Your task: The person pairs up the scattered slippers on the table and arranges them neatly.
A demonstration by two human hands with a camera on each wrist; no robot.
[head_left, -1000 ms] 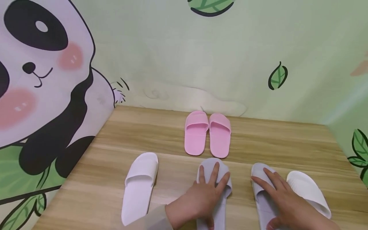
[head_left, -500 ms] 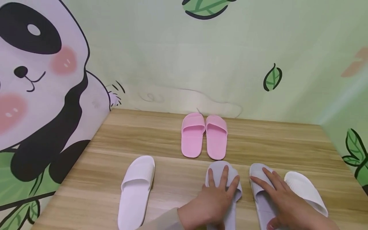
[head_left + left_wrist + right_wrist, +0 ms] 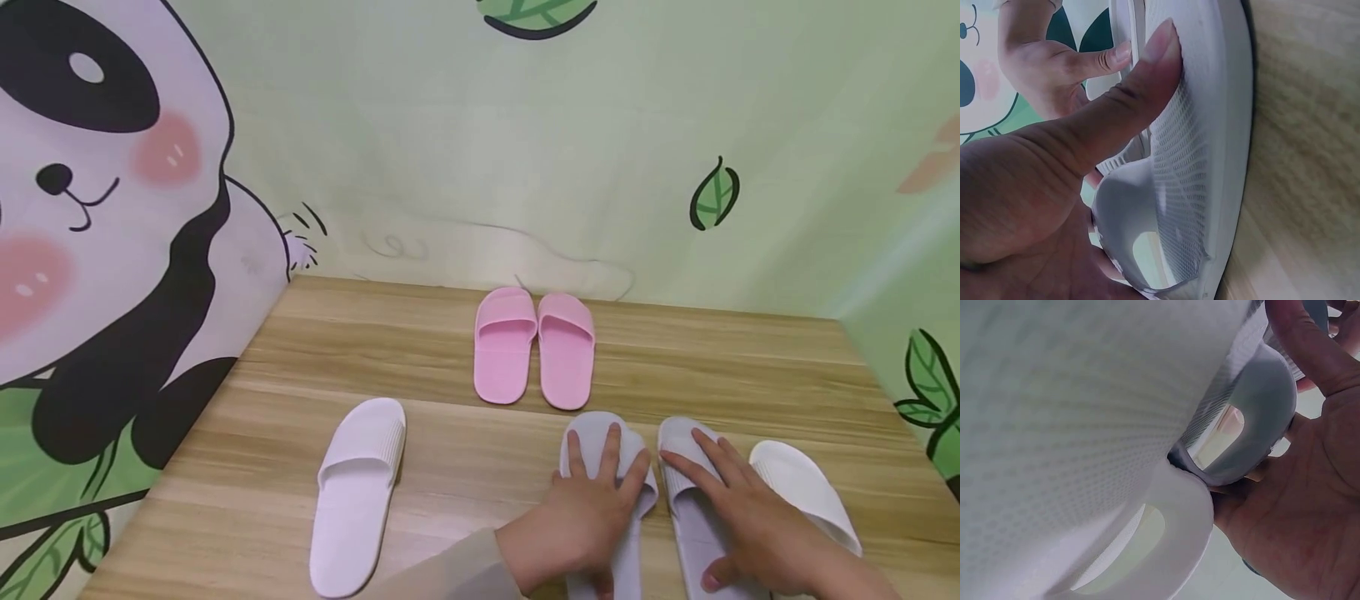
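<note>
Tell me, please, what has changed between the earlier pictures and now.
The left hand slid its grey slipper rightward, closer to the other grey slipper under the right hand. Each hand kept its slipper; the pink pair and left white slipper stayed put.

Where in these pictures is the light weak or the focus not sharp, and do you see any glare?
Head view: mostly sharp and evenly lit, with a pale glare streak on the right wall; left wrist: the left hand is shaded, the wood blurred; right wrist: the right hand is dim, and a sole close to the lens looks soft.
</note>
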